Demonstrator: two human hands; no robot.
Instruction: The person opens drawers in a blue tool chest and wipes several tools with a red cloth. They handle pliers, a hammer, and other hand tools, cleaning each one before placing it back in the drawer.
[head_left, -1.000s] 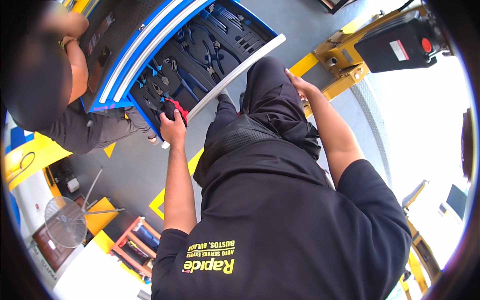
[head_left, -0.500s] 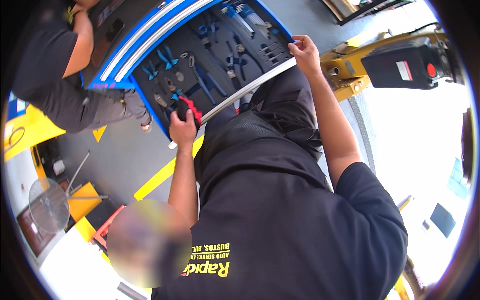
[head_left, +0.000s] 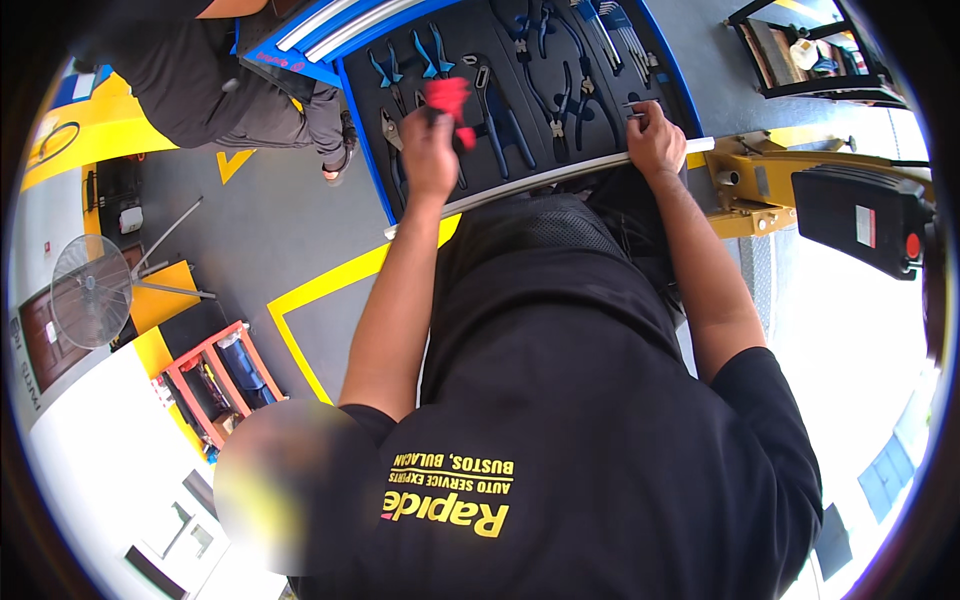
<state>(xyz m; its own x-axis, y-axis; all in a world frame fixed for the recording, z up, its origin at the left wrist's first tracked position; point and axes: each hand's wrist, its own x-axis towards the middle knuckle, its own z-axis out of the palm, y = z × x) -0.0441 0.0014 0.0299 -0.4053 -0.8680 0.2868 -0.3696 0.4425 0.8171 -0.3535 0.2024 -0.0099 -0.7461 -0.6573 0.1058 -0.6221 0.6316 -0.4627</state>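
Left hand (head_left: 428,152) is clenched around red-handled pliers (head_left: 450,100), which stick out at its one o'clock over the open tool drawer (head_left: 560,125). Right hand (head_left: 655,140), at the left hand's three o'clock, grips the drawer's front edge.
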